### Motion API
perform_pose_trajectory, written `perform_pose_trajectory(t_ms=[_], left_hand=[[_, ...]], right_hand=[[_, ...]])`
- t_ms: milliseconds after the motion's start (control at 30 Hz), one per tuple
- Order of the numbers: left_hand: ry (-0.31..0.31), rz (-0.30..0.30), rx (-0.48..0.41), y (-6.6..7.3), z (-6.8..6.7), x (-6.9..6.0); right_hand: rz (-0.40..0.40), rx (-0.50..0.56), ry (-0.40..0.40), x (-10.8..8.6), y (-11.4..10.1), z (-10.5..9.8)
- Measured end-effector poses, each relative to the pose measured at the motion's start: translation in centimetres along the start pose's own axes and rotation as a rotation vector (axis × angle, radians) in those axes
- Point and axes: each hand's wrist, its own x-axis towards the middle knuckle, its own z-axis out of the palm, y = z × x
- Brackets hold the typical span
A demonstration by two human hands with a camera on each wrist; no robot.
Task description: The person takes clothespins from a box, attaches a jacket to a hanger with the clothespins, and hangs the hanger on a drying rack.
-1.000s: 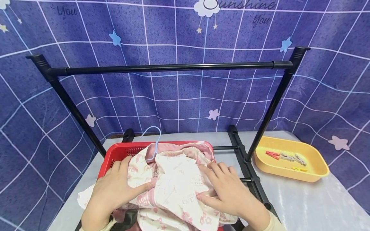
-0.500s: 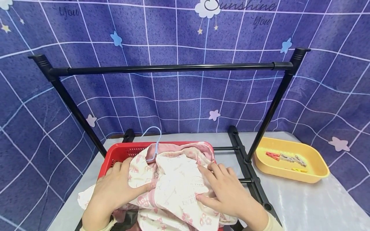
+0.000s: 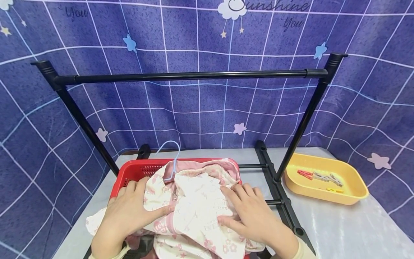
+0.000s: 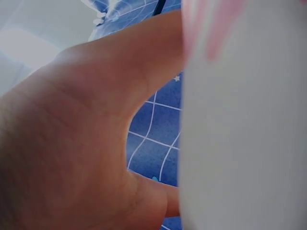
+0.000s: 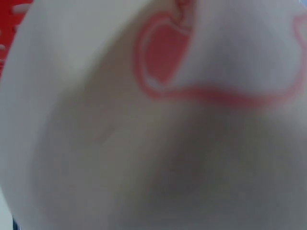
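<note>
A white jacket (image 3: 197,208) with pink print and a front zip lies bunched over the red basket (image 3: 136,166). The hook of a light blue hanger (image 3: 177,158) sticks up from its collar opening. My left hand (image 3: 129,208) grips the jacket's left side, its thumb across the front near the zip. On the other side my right hand (image 3: 255,212) holds the cloth between thumb and fingers. In the left wrist view the left hand (image 4: 96,120) curves towards the white cloth (image 4: 244,134). Blurred jacket cloth (image 5: 158,158) fills the right wrist view, where no fingers show.
Behind the basket stands a black garment rack with a horizontal bar (image 3: 194,76). At the right, a yellow tray (image 3: 352,180) holds red, grey and yellow clothes pegs (image 3: 318,176). A blue-purple grid curtain (image 3: 207,115) hangs at the back of the table (image 3: 349,226).
Almost nothing differs. The hanger hook and the right thumb have shifted very slightly to the left; both hands keep their place on the jacket.
</note>
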Motion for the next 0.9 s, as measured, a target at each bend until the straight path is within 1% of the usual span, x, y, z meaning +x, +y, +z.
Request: perform_pose_trajectory(t_ms=[467, 700, 900], left_hand=[[0.012, 0.006, 0.0, 0.1, -0.24, -0.2], [0.014, 0.012, -0.034, 0.22, -0.22, -0.34], [0.018, 0.02, -0.033, 0.18, -0.18, -0.4]], right_hand=[[0.0, -0.009, 0.049, 0.25, 0.02, 0.26], [-0.002, -0.022, 0.066, 0.29, -0.06, 0.42], [-0.004, -0.027, 0.085, 0.28, -0.09, 0.62]])
